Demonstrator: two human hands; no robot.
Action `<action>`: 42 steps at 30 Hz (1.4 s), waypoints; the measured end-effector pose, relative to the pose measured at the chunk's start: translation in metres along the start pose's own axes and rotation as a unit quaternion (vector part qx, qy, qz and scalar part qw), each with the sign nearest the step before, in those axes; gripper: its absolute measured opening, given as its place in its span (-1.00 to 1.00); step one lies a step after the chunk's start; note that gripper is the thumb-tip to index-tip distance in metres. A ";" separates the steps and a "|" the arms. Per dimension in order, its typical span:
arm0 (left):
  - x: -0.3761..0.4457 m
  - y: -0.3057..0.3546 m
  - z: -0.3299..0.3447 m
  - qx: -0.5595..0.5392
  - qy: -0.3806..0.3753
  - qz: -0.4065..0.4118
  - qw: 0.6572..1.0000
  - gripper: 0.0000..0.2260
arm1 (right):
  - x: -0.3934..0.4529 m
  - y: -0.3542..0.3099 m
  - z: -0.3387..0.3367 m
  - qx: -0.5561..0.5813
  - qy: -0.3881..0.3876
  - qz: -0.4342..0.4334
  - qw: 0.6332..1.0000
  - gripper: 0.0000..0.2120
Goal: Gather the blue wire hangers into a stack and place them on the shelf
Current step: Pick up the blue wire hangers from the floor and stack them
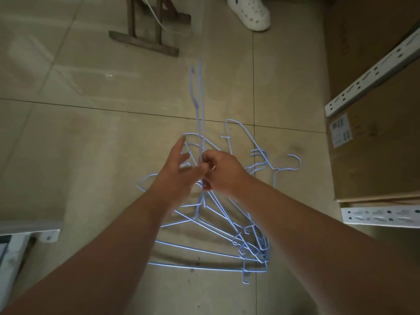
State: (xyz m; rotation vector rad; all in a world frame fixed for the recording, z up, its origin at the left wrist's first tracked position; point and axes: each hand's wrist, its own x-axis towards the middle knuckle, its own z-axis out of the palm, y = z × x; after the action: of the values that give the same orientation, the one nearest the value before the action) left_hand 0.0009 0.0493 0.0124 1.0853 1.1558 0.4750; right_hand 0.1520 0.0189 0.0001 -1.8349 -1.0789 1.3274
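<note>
Right hand (221, 172) is pinched shut on the upright blue wire hangers (200, 105), which look like 2 held edge-on so that their wires rise as thin lines away from the fist. Left hand (179, 169) sits just beside it with fingers spread apart, fingertips touching the same bundle but not closed on it.

Below the fist, more hangers on the floor (218, 246) fan out across the tiled floor (91, 144), their hooks bunched at the near right end of the fan; 1 loose hanger (279, 164) lies just right of the fist.

Likely trouble, as I judge it: the hooks and shoulders interlock, so lifting the held ones may drag the floor pile along or snag and spring a wire out of the pinch. With the left hand open, the upright hangers could also twist and splay rather than stack flat.

How many hangers are in the pile cannot be counted, since wires cross and the forearms cover part of it. Whether the held ones are free of the pile is unclear. Right of the pile, slotted metal shelf rails (372, 73) and a cardboard box (372, 155) are cut off by the frame; no shelf surface shows.
</note>
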 end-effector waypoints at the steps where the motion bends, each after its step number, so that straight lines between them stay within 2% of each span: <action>1: 0.001 0.004 -0.001 -0.013 0.008 0.018 1.000 -0.10 | -0.006 -0.009 0.003 -0.011 -0.032 -0.012 0.999 -0.84; 3: 0.005 0.009 -0.005 -0.016 0.046 0.042 0.998 -0.04 | -0.017 -0.019 0.009 -0.043 -0.112 -0.020 0.993 -0.91; 5: 0.007 0.012 -0.009 -0.020 0.070 0.041 0.996 -0.08 | -0.026 -0.018 0.013 -0.056 -0.227 0.034 0.972 -0.86; 6: 0.006 0.014 -0.009 -0.037 0.062 0.036 0.997 -0.23 | -0.030 -0.015 0.015 -0.052 -0.294 0.080 0.951 -0.85; 8: 0.000 0.019 -0.004 -0.065 0.029 0.019 0.997 -0.74 | -0.039 -0.012 0.017 -0.027 -0.383 0.146 0.912 -0.87; 9: -0.004 0.019 0.000 -0.069 0.023 0.003 0.997 -0.85 | -0.042 -0.010 0.018 -0.012 -0.402 0.164 0.901 -0.87; 12: -0.008 0.012 0.009 -0.102 0.021 -0.026 0.994 -0.79 | -0.043 -0.008 0.016 -0.005 -0.418 0.188 0.888 -0.87; 15: -0.005 0.013 0.009 -0.087 0.029 -0.039 0.995 -0.73 | -0.040 0.000 0.011 -0.008 -0.422 0.184 0.888 -0.87; 17: -0.003 0.010 0.006 -0.062 0.047 -0.036 0.996 -0.71 | -0.037 0.012 0.007 0.014 -0.392 0.189 0.900 -0.83; 18: -0.001 0.007 0.003 -0.047 0.058 -0.030 0.997 -0.70 | -0.035 0.019 0.005 0.022 -0.349 0.195 0.916 -0.81; 20: 0.000 0.003 -0.001 0.005 0.083 -0.015 0.996 -0.69 | -0.023 0.048 -0.005 -0.004 -0.197 0.189 0.962 -0.79; 21: 0.000 0.001 -0.002 0.029 0.092 -0.008 0.995 -0.70 | -0.017 0.063 -0.014 -0.069 -0.106 0.181 0.975 -0.80; 22: 0.000 0.000 -0.003 0.048 0.095 -0.004 0.994 -0.72 | -0.012 0.080 -0.026 -0.161 -0.016 0.175 0.971 -0.83; 23: -0.001 -0.001 -0.004 0.061 0.096 -0.005 0.994 -0.74 | -0.010 0.097 -0.038 -0.244 0.065 0.174 0.952 -0.82; 24: -0.001 -0.001 -0.003 0.071 0.097 -0.008 0.993 -0.76 | -0.013 0.113 -0.051 -0.286 0.134 0.184 0.931 -0.80; 26: -0.002 -0.001 -0.001 0.066 0.097 -0.018 0.993 -0.72 | -0.025 0.142 -0.073 -0.312 0.215 0.237 0.894 -0.65; 28: -0.003 0.001 0.001 0.040 0.092 -0.026 0.995 -0.65 | -0.044 0.165 -0.087 -0.318 0.229 0.339 0.855 -0.46; 30: -0.003 0.004 0.003 0.031 0.091 -0.018 0.995 -0.60 | -0.063 0.185 -0.092 -0.307 0.215 0.389 0.842 -0.42; 33: -0.001 0.006 0.001 0.025 0.097 -0.010 0.995 -0.48 | -0.081 0.198 -0.090 -0.292 0.203 0.331 0.874 -0.67; 35: 0.000 0.007 0.000 0.001 0.094 -0.015 0.995 -0.46 | -0.084 0.202 -0.084 -0.267 0.193 0.317 0.889 -0.76; 39: 0.002 0.001 -0.004 -0.014 0.102 -0.020 0.994 -0.53 | -0.067 0.204 -0.082 -0.085 0.190 0.324 0.923 -0.86; 42: 0.001 0.001 -0.008 -0.024 0.085 -0.029 0.996 -0.53 | -0.050 0.162 -0.075 0.030 0.208 0.303 0.930 -0.85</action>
State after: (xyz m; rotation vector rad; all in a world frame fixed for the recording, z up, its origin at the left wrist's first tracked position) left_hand -0.0050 0.0543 0.0129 0.9823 1.3146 0.5556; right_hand 0.2562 -0.1034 -0.0914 -2.3651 -0.2453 1.1726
